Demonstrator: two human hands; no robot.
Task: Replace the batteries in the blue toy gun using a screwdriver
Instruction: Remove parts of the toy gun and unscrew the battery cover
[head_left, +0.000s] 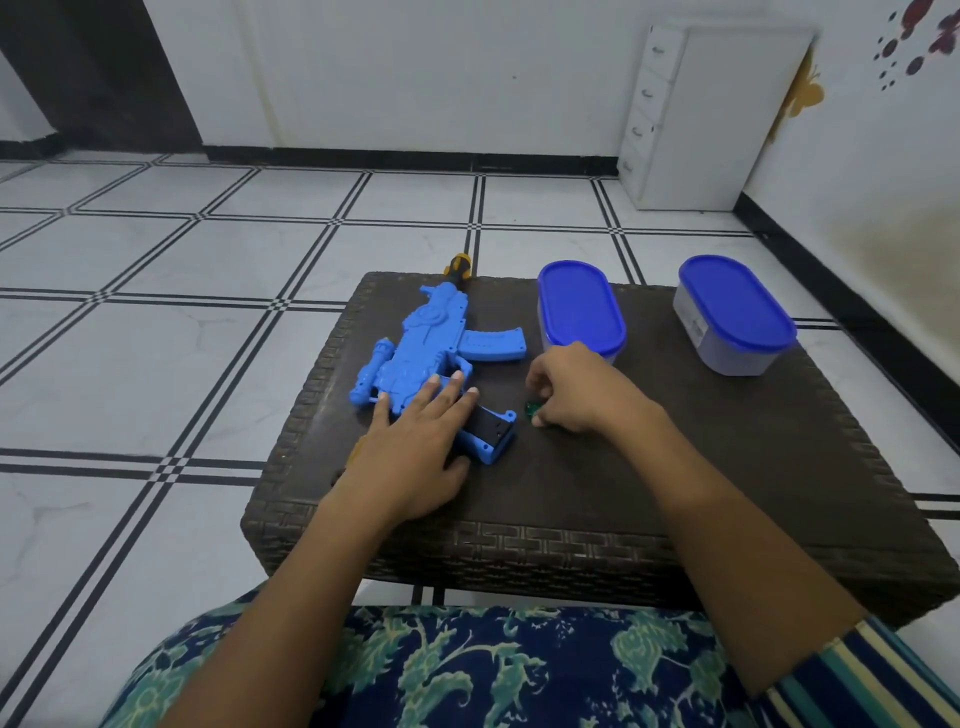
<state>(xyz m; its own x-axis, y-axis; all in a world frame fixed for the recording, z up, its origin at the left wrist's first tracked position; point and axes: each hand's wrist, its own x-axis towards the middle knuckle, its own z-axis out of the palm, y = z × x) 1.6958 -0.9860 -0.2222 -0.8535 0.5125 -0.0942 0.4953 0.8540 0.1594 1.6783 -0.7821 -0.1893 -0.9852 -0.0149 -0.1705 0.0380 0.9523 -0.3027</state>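
The blue toy gun (426, 343) lies on its side on the left half of a dark woven table (675, 467), its yellow and black muzzle over the far edge. My left hand (421, 447) rests flat on the gun's grip and rear, fingers spread. The black and blue butt end (493, 434) shows beside my palm. My right hand (576, 389) is curled on the table just right of the gun, its fingertips pinched on a small green object (532, 409). I cannot tell what that object is. No screwdriver is clearly in view.
Two clear oval containers with blue lids stand at the back of the table, one (579, 309) just beyond my right hand, the other (735, 312) near the right edge. A white drawer unit (691, 114) stands against the wall. Tiled floor surrounds the table.
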